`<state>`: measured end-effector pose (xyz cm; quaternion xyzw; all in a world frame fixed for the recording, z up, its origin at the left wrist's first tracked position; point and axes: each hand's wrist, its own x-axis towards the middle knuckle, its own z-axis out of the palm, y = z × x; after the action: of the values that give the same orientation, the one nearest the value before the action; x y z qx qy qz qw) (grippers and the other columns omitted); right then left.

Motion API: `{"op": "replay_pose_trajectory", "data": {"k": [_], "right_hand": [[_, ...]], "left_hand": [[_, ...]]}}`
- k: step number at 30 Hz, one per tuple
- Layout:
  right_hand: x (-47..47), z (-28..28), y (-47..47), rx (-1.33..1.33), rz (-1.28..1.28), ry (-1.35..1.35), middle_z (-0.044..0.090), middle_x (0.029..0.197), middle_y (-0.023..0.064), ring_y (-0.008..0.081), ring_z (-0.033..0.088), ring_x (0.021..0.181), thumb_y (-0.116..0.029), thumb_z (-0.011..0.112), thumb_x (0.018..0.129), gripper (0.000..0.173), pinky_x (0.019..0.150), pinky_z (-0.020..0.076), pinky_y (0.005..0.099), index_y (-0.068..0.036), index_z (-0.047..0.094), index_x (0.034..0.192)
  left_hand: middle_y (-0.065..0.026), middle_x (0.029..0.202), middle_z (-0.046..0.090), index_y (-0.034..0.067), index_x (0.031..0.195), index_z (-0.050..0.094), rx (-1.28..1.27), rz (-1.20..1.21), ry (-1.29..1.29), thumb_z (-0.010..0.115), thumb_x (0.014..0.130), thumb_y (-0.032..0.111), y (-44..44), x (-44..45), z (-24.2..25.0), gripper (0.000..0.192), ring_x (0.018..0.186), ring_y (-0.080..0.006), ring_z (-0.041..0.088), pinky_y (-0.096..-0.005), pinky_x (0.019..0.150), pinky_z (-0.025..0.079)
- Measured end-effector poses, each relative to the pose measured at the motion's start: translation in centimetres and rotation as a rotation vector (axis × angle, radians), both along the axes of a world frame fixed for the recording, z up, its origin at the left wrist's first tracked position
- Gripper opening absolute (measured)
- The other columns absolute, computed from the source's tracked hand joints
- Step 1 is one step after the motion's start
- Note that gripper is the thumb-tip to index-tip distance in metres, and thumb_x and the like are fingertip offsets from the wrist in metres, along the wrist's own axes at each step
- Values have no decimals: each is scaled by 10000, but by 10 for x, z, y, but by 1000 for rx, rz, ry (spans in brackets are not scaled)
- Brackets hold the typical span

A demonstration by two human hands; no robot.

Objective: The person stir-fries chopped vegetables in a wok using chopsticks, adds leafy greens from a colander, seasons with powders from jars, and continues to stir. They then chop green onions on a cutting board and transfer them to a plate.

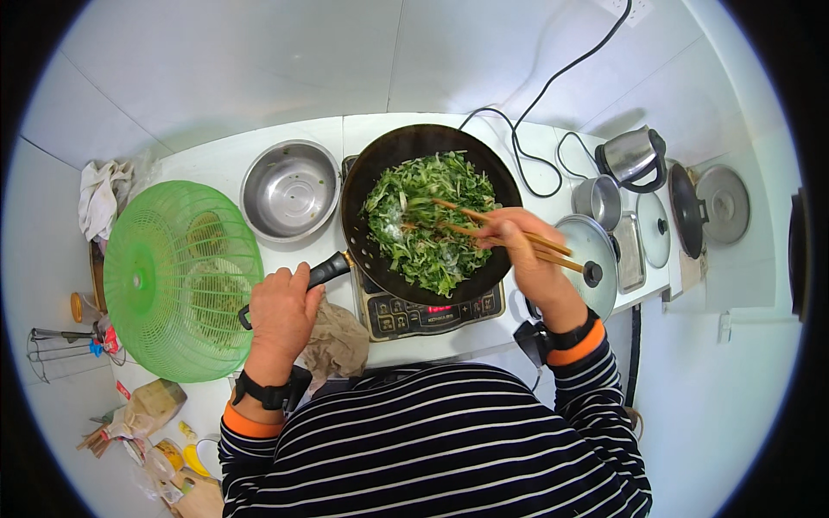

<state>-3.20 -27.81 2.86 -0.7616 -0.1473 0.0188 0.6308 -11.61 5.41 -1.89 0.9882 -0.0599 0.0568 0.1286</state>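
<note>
A black wok [427, 136] sits on an induction cooker [431, 317] whose red display is lit. Chopped leafy greens [447, 259] fill its middle, with a small white patch among them at the left. My left hand [280, 314] is closed around the wok's black handle [328, 270]. In my right hand [526, 249] is a pair of wooden chopsticks [479, 223]. Their tips reach into the greens, where a lifted clump is blurred. A crumpled brown cloth [337, 337] lies beside my left hand, below the handle.
Left of the wok stands a stainless steel basin [291, 191] with green scraps. A green mesh food cover [146, 278] spans dishes at far left. On the right are a glass lid [586, 272], a small metal pot [598, 201], an electric kettle [631, 158] and a looping black cord [547, 84].
</note>
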Motion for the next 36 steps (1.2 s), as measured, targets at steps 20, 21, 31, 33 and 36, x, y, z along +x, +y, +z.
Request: {"op": "replay_pose_trajectory", "data": {"k": [20, 21, 31, 33, 36], "right_hand": [[20, 5, -44, -181, -28, 177, 699, 910, 139, 206, 686, 861, -178, 519, 1006, 265, 796, 568, 326, 49, 648, 1054], [17, 13, -55, -137, 4, 149, 697, 905, 141, 212, 688, 848, -185, 517, 1008, 271, 782, 573, 329, 49, 647, 1052], [4, -26, -24, 144, -238, 324, 638, 931, 158, 260, 691, 786, -283, 499, 1028, 331, 660, 615, 385, 25, 561, 923], [3, -26, -24, 184, -176, 237, 636, 931, 163, 259, 691, 785, -290, 492, 1031, 342, 655, 614, 383, 26, 560, 920], [-2, -6, -21, 230, -135, 158, 637, 872, 139, 231, 686, 774, -252, 485, 1035, 318, 656, 610, 354, 32, 582, 933]], "left_hand": [[-122, 734, 555, 31, 1051, 655, -87, 1, -69, 736, 790, 212, 0, 0, 4, 328, 680, -336, 563, -451, 593, 431], [-122, 736, 557, 32, 1052, 655, -83, 3, -64, 735, 790, 213, 0, 1, 4, 329, 683, -336, 564, -452, 595, 431], [-126, 752, 565, 31, 1062, 657, -85, -7, -59, 743, 782, 204, -1, 2, 3, 340, 701, -338, 570, -451, 610, 438], [-126, 752, 564, 29, 1058, 657, -60, 1, -43, 747, 778, 198, -1, 3, 4, 339, 700, -340, 570, -451, 609, 439], [-125, 749, 563, 30, 1052, 659, -62, 0, -50, 750, 774, 194, -2, 3, 3, 335, 696, -341, 569, -450, 604, 439]]}}
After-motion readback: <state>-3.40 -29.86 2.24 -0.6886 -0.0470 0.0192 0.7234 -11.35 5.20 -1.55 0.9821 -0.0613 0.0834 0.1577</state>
